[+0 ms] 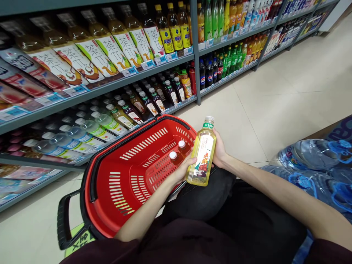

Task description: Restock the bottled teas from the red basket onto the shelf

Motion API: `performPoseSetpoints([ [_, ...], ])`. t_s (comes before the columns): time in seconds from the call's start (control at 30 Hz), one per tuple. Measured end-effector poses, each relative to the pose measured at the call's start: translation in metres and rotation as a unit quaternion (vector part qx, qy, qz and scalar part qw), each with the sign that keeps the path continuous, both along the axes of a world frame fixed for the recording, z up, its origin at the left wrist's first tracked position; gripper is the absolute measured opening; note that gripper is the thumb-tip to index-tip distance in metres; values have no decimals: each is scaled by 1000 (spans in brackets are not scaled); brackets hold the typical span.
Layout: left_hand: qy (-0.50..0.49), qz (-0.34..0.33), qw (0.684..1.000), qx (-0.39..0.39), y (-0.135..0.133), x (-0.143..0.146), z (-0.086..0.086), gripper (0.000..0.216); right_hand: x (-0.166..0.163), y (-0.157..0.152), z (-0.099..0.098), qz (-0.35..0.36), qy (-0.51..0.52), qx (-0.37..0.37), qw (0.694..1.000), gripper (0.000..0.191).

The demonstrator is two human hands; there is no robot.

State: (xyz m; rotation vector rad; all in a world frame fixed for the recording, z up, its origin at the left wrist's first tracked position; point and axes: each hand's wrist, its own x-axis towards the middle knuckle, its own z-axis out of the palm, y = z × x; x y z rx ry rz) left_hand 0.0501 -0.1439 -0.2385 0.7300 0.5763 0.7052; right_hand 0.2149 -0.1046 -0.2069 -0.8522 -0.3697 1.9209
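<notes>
Both hands hold one yellow drink bottle (pixel 202 154) with a clear cap and a white label, tilted over the right rim of a red shopping basket (pixel 115 190). My left hand (pixel 183 169) cups its lower left side with the fingers curled. My right hand (pixel 220 148) grips its upper right side from behind. Two bottles with white caps (pixel 177 153) lie inside the basket, just left of the held bottle.
Grey shelves (pixel 110 86) packed with tea, water and soda bottles run along the left and back. Large blue water jugs (pixel 316 161) lie at the right. The basket's black handle (pixel 64 220) sticks out at the lower left. Pale floor tiles (pixel 288 91) stretch ahead.
</notes>
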Motion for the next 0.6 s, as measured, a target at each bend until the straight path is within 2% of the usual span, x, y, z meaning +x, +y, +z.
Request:
performPoseSetpoints([
  [0.4, 16, -3, 1000, -5, 0, -1, 0, 94, -1, 1, -2, 0, 1, -9, 1000, 64],
  [0.6, 7, -19, 1000, -14, 0, -2, -1, 87, -1, 0, 2, 1, -13, -14, 1000, 65],
])
